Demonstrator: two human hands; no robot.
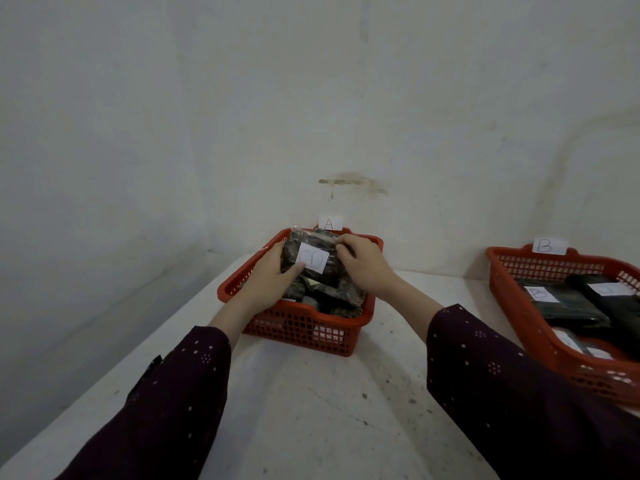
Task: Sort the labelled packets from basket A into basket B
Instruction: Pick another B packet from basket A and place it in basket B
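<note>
Holding a packet (311, 259) above basket A (298, 327) with both hands, left grip (268, 275) and right grip (360, 263) clamped on its edges, tilting the white label (313, 261) into view, probably checking it before carrying right to basket B (540, 344).

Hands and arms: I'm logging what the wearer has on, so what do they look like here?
Both hands, left and right, are bare: no gloves, and no rings or watch visible. Each arm wears a long dark purple sleeve dotted with small pale spots and flower-like clusters, ending short of the wrist.
</note>
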